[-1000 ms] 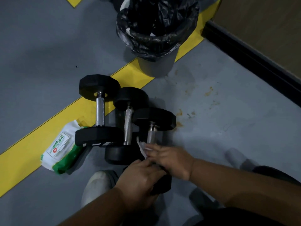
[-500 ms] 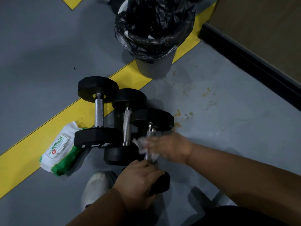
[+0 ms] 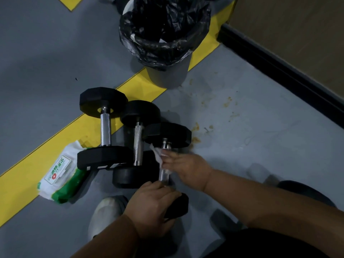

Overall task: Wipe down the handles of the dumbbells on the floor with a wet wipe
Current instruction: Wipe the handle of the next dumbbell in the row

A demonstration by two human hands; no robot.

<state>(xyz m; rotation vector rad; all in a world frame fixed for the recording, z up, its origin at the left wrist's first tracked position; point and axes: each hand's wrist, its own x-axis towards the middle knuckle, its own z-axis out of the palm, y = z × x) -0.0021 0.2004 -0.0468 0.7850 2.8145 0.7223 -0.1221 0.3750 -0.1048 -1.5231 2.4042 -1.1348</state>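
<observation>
While left hand [image 3: 152,203] steadies dumbbell [image 3: 167,135], wipe [image 3: 158,155] under right hand [image 3: 186,168].

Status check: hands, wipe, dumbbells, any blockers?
Right hand rubbing wet wipe on right dumbbell's handle. Left hand gripping its near head. Other two dumbbells untouched alongside. No blockers.

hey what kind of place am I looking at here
Probably a gym floor: three black dumbbells lie on grey flooring crossed by a yellow stripe, beside a lined trash bin.
</observation>
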